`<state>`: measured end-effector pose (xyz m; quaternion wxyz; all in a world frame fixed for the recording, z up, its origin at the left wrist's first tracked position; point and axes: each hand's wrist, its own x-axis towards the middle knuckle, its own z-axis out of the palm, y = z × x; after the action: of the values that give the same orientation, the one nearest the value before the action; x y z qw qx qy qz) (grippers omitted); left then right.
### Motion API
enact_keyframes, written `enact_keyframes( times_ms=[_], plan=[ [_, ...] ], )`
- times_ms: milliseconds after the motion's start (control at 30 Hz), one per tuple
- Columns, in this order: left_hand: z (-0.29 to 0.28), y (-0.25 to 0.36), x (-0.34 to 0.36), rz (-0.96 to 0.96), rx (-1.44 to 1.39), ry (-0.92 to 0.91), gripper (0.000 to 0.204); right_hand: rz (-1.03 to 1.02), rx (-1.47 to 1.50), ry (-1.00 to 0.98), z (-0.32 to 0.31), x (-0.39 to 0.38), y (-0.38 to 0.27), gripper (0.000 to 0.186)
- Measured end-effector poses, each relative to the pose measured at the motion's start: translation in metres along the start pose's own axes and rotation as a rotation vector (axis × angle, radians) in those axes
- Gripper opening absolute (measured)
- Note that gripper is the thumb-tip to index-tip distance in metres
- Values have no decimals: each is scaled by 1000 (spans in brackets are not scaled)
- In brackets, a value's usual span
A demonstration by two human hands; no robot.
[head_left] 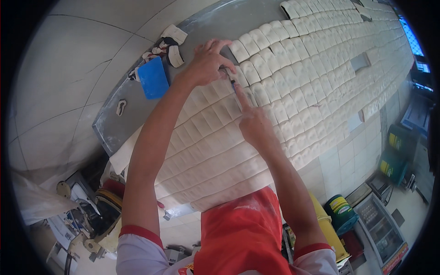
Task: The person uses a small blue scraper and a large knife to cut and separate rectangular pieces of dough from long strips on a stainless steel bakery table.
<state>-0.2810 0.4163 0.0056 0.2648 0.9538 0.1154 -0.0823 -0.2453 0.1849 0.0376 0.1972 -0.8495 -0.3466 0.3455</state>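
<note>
Rows of pale dough pieces (279, 59) cover most of the grey table, cut into small blocks. Closer to me, flatter dough strips (201, 133) carry lighter cross lines. My left hand (208, 63) rests at the rows' left end, thumb and fingers apart, its fingertips touching the dough edge. My right hand (256, 123) closes around a slim knife-like tool (233, 84) with a dark and blue part. The index finger stretches along it, and its tip meets the dough beside my left thumb. Most of the tool is hidden by the finger and palm.
On the grey tabletop (201, 27) at left lie a blue scraper (153, 78), dough scraps with dark filling (174, 46) and a small dough ring (121, 107). A red apron (243, 229) touches the near edge. Green tubs (341, 213) and a glass-topped case (378, 229) stand at right.
</note>
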Motion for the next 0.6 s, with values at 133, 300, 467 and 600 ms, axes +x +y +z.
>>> enact_keyframes(
  times_ms=[133, 300, 467, 600],
  plan=[
    [2, -4, -6, -24, 59, 47, 26, 100, 75, -190, -7, -39, 13, 90],
    [20, 28, -15, 98, 105, 164, 25, 94, 70, -134, -5, -45, 27, 89],
    [35, 49, -33, 159, 27, 25, 23, 95, 93, -180, -8, -61, 30, 90],
    [37, 52, -38, 114, 82, -2, 23, 120, 58, -190, 6, -103, 55, 89]
  ],
)
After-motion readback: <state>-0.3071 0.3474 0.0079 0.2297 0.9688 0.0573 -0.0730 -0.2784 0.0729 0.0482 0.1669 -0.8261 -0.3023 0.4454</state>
